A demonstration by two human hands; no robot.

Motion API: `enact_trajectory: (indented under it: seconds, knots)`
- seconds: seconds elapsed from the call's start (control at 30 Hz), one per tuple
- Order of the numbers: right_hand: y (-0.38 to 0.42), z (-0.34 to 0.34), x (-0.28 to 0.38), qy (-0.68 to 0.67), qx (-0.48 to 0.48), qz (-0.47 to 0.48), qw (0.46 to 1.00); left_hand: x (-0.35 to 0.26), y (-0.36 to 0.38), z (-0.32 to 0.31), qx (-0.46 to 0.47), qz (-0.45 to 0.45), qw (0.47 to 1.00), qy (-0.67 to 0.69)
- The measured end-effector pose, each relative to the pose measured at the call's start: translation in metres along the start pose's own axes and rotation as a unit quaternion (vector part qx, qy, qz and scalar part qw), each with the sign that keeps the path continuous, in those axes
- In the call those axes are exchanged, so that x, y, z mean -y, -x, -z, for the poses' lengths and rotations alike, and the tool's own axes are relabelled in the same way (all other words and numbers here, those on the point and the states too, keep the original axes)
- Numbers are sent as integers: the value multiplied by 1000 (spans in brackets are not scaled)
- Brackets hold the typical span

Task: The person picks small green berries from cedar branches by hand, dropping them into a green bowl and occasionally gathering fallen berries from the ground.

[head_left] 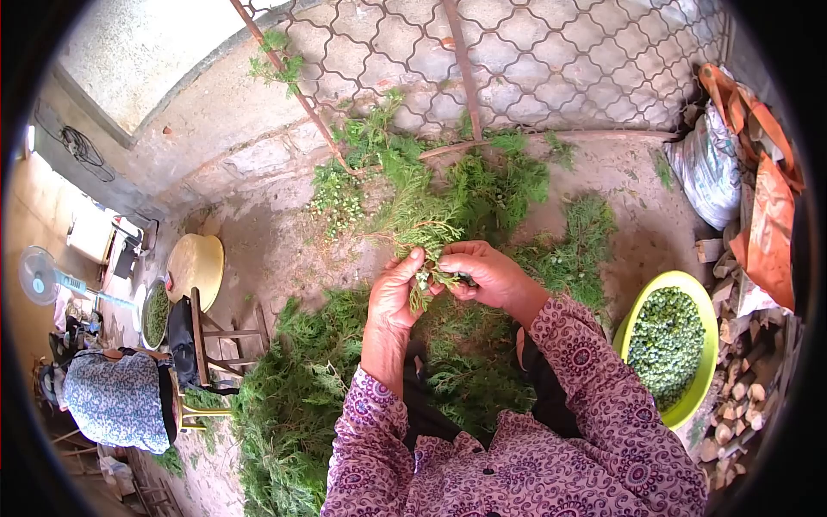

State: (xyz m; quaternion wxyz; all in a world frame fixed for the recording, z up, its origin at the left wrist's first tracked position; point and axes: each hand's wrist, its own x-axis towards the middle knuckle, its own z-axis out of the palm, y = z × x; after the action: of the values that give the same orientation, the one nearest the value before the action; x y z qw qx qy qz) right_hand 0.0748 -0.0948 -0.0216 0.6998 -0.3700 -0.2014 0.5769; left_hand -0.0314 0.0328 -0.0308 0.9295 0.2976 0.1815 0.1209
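A green evergreen sprig [425,231] with flat, scaly leaves and small pale cones is held up in front of me. My left hand [394,291] pinches it between thumb and fingers. On the other side, my right hand [493,277] is closed with its fingertips at the sprig's lower part; any small piece between them is hidden. Cut evergreen branches [297,379] lie heaped at my left and between my legs. More branches [495,185] are spread on the ground ahead.
To my right stands a yellow-green basin [708,345] of small green cones, beside stacked firewood [732,405] and a white sack [708,168]. A metal lattice [517,69] leans ahead. At left are a wooden chair [200,336], a round yellow basin [211,263] and another person [116,396].
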Motion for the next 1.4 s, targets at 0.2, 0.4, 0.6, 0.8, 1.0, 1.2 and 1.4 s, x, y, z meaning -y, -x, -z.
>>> enact_trajectory:
  seconds: [0.2, 0.4, 0.6, 0.8, 1.0, 1.2, 1.4]
  knots:
    - [2, 6, 2, -79, 81, 6, 994, -1, 6, -11, -55, -7, 998, -6]
    - [5, 0, 8, -109, 38, -29, 993, -4, 0, 9, -27, -20, 999, -22]
    - [-1, -3, 4, -34, -15, 42, 998, -3, 4, -5, -36, -35, 998, -45]
    - [0, -6, 5, 20, -41, 61, 997, -2, 5, -8, -54, -42, 993, -92]
    - [4, -8, 5, 118, -34, 69, 990, 3, 1, -4, -83, -45, 993, -67]
    - [4, -4, 9, -67, 43, 20, 997, 3, 8, -10, 62, -20, 998, 16]
    - [4, -8, 10, -166, 20, 20, 986, 3, 7, -13, -1, -43, 998, 42]
